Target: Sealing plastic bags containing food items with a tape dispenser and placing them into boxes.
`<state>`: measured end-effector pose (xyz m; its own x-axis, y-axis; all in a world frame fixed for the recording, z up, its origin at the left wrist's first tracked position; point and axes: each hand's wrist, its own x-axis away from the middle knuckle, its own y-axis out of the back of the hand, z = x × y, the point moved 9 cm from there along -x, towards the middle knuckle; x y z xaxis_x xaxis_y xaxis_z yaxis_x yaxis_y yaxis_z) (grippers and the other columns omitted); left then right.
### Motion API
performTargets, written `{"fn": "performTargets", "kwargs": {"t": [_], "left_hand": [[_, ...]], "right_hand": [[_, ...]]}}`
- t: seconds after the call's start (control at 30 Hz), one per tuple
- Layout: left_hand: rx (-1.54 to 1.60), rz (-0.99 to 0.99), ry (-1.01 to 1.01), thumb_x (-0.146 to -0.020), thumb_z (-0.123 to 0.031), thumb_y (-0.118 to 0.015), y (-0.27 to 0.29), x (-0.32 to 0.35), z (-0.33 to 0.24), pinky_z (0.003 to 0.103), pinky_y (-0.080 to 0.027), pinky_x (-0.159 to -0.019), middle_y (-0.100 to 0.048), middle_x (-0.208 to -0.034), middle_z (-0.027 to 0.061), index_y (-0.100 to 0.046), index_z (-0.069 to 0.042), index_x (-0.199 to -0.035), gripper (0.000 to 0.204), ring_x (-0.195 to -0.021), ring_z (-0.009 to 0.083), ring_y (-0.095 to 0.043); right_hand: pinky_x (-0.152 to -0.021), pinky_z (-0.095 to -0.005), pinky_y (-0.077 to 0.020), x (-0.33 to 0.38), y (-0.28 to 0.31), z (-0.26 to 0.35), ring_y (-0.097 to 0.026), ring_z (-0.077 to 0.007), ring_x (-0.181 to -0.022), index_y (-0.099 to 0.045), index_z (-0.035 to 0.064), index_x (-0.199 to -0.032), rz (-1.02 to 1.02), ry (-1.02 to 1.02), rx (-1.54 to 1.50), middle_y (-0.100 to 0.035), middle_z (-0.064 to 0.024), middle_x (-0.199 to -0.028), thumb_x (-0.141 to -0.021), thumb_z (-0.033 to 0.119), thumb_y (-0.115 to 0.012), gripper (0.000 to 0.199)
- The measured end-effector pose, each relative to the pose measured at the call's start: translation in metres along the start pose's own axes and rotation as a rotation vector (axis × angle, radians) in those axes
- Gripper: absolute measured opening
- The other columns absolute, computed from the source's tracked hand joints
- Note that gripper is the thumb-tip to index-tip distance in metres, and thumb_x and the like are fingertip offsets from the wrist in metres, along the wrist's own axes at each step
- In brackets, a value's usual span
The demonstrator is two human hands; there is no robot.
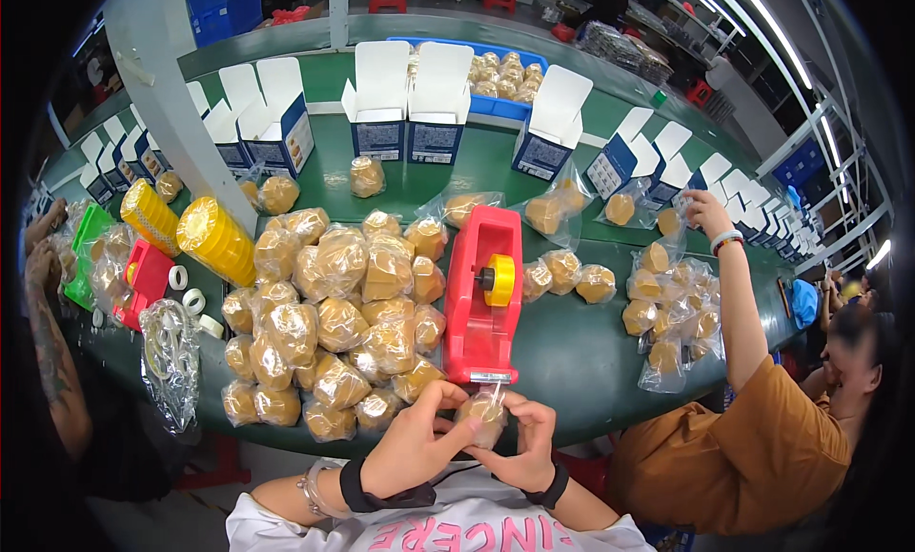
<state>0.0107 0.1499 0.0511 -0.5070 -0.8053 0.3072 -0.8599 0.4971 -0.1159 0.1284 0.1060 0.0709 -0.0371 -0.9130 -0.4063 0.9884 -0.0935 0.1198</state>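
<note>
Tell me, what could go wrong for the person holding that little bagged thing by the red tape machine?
1. Both hands, left hand and right hand, pinch the small bagged item right under the red tape dispenser; its metal cutting edge might nick a fingertip.
2. The pile of bagged items reaches close to the table's near edge, so a bump could push some off.

Open blue-and-white cardboard boxes (434, 109) line the green worktop (572, 347); two stacks of yellow plastic lids (217, 237) lie left, a blue plastic crate (515, 75) of wrapped pieces behind.
</note>
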Motion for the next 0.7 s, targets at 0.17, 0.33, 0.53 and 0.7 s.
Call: {"fn": "performTargets", "kwargs": {"t": [0.17,0.33,0.53,0.7], "left_hand": [[0.003,0.08,0.04,-0.079,-0.011,-0.07,-0.023,-0.011,-0.003,0.027,-0.049,-0.077,-0.052,-0.103,0.0086,-0.039,-0.002,-0.108,0.044,-0.092,0.014,-0.057],[0.116,0.084,-0.111,-0.074,-0.003,-0.073,-0.039,-0.008,-0.003,0.03,-0.044,-0.088,-0.047,-0.113,0.0097,-0.037,-0.005,-0.111,0.051,-0.106,0.0158,-0.051],[0.194,-0.009,-0.408,-0.071,-0.005,-0.075,-0.039,-0.008,-0.006,0.031,-0.042,-0.092,-0.045,-0.119,0.0114,-0.041,-0.003,-0.111,0.052,-0.108,0.0162,-0.05],[-0.08,-0.052,-0.538,-0.069,-0.002,-0.074,-0.033,0.009,-0.016,0.031,-0.044,-0.09,-0.047,-0.117,0.0134,-0.042,-0.002,-0.111,0.052,-0.105,0.0189,-0.052]], "right_hand": [[-0.091,-0.0424,-0.0432,-0.008,0.021,-0.001,-0.054,-0.0327,-0.108,-0.04,0.0053,-0.101,0.041,0.067,-0.066,-0.05,-0.0209,-0.119,-0.066,0.0,-0.077,0.051],[-0.092,-0.0424,-0.0435,-0.002,0.027,0.025,-0.053,-0.0354,-0.11,-0.043,0.0042,-0.1,0.17,0.226,0.171,-0.048,-0.0213,-0.121,-0.067,0.002,-0.077,0.048],[-0.088,-0.0407,-0.0463,-0.015,0.032,0.039,-0.052,-0.0365,-0.106,-0.044,0.0012,-0.115,0.143,0.141,0.54,-0.048,-0.0195,-0.117,-0.063,0.001,-0.075,0.06],[-0.086,-0.0387,-0.0473,-0.008,0.021,0.039,-0.054,-0.0345,-0.102,-0.045,-0.0027,-0.122,0.116,0.09,0.608,-0.048,-0.0193,-0.114,-0.06,0.003,-0.076,0.07]]}}
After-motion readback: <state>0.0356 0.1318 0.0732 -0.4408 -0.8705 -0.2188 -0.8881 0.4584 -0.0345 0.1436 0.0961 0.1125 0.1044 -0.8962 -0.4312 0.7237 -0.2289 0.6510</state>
